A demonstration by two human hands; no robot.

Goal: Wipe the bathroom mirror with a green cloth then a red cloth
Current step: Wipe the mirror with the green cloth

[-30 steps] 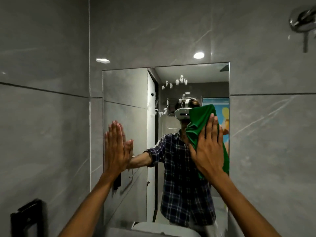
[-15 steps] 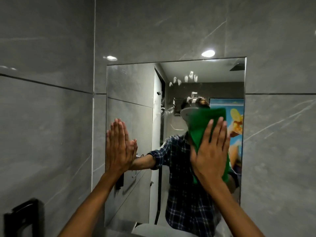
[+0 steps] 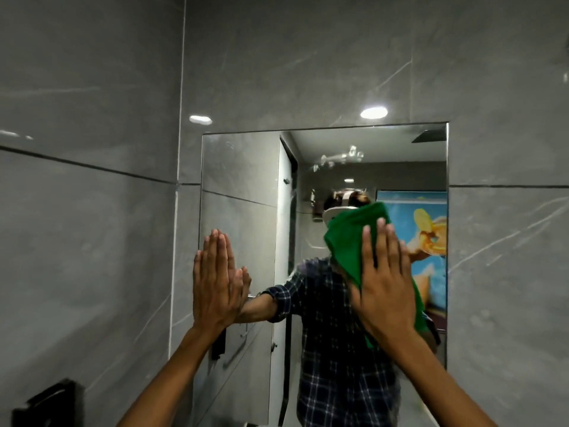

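A rectangular frameless mirror hangs on the grey tiled wall ahead of me. My right hand presses a green cloth flat against the glass in the mirror's right half, fingers spread and pointing up. The cloth shows above and to the right of the palm. My left hand lies flat on the mirror's left edge, fingers together, holding nothing. The glass reflects a person in a plaid shirt. No red cloth is in view.
Grey marble-look tiles cover the side wall on the left and the wall right of the mirror. A black fixture sticks out of the left wall at the bottom corner.
My view has shifted, so the mirror now sits further right and lower in frame. My right hand with the green cloth has stayed pressed on the right half; the left hand has kept its place.
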